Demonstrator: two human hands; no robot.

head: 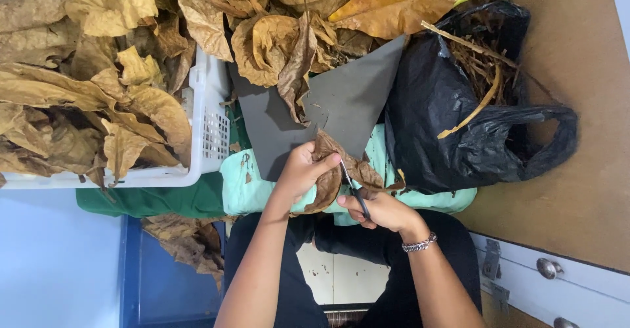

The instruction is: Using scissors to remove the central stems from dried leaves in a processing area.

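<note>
Left hand: I pinch a brown leaf.
Right hand: my fingers closed around scissors.
Bag: black, open, right of the leaf.

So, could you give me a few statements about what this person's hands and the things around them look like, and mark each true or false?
1. The left hand holds a dried brown leaf. True.
2. The right hand holds a knife. False: it holds scissors.
3. The white basket is full of green leaves. False: they are dry, yellow-brown.
4. A black plastic bag holds leaf stems. True.
5. The right wrist wears a bracelet. True.
</note>
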